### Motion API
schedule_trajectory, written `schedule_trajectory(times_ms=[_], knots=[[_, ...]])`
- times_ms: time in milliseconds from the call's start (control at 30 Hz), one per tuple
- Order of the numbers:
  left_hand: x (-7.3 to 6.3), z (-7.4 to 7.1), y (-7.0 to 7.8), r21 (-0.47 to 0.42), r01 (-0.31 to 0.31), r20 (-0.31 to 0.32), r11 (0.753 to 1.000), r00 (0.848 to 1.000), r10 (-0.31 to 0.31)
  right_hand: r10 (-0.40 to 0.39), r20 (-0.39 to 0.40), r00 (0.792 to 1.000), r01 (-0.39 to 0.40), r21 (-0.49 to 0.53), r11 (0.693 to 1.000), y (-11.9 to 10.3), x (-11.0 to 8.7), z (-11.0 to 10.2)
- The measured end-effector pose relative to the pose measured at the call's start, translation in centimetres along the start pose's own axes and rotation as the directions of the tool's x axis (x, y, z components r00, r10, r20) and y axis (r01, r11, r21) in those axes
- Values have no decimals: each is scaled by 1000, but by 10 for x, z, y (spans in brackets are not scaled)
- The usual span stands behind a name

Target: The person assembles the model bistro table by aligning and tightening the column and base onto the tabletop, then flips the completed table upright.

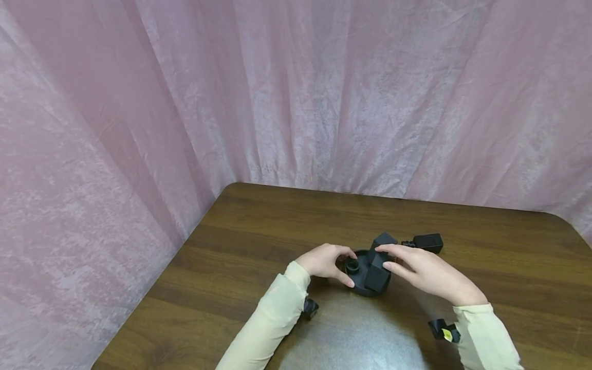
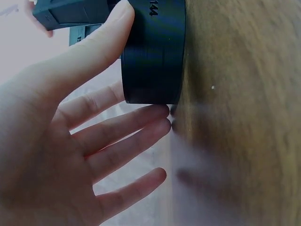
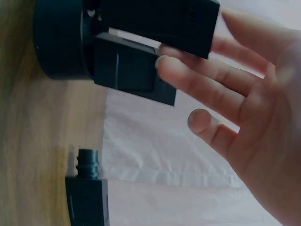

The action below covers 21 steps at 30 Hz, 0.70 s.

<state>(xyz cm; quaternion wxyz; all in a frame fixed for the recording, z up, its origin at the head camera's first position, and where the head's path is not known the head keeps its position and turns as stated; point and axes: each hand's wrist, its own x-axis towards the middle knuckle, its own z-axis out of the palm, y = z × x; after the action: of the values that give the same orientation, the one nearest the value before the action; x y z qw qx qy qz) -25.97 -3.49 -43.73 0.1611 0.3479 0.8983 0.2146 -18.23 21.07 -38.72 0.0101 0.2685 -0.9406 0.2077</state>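
Note:
A round black base [image 1: 365, 292] sits on the table, with a short threaded post [image 1: 352, 266] on its left part. Two black rectangular blocks, a near one [image 1: 376, 280] and a far one [image 1: 383, 240], stand up from its right part. My left hand [image 1: 324, 261] grips the base from the left, its thumb [image 2: 113, 33] over the side wall and fingertips at the lower edge. With thumb and fingers, my right hand [image 1: 427, 271] holds the upright blocks near their tops. Between those blocks a narrow gap shows in the right wrist view.
Behind the right hand lies another black block [image 1: 427, 242] with a threaded end [image 3: 88, 165]. The wooden table [image 1: 222, 246] ends at a pink curtain [image 1: 287, 103]. Small black wrist cameras hang below both sleeves.

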Motion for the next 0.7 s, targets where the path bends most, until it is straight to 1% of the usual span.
schedule_trajectory(times_ms=[167, 300, 367, 567, 700], knots=[[1, 0, -1, 9, -9, -5, 1000, 1000, 9, 0, 13, 1000, 0, 5, 1000, 4, -4, -8], [1, 1, -2, 13, -11, -11, 1000, 1000, 11, -21, 2, 1000, 21, 20, 1000, 6, -7, -11], [1, 1, -2, 12, -11, -13, 1000, 1000, 11, -34, 8, 999, 34, 22, 999, 7, -8, -13], [0, 1, -2, 4, -3, -5, 1000, 1000, 3, -79, 71, 994, 75, 56, 996, 10, -8, -14], [0, 0, -2, -1, -3, -1, 1000, 1000, 3, -103, 77, 992, 97, 71, 993, 10, -8, -14]])
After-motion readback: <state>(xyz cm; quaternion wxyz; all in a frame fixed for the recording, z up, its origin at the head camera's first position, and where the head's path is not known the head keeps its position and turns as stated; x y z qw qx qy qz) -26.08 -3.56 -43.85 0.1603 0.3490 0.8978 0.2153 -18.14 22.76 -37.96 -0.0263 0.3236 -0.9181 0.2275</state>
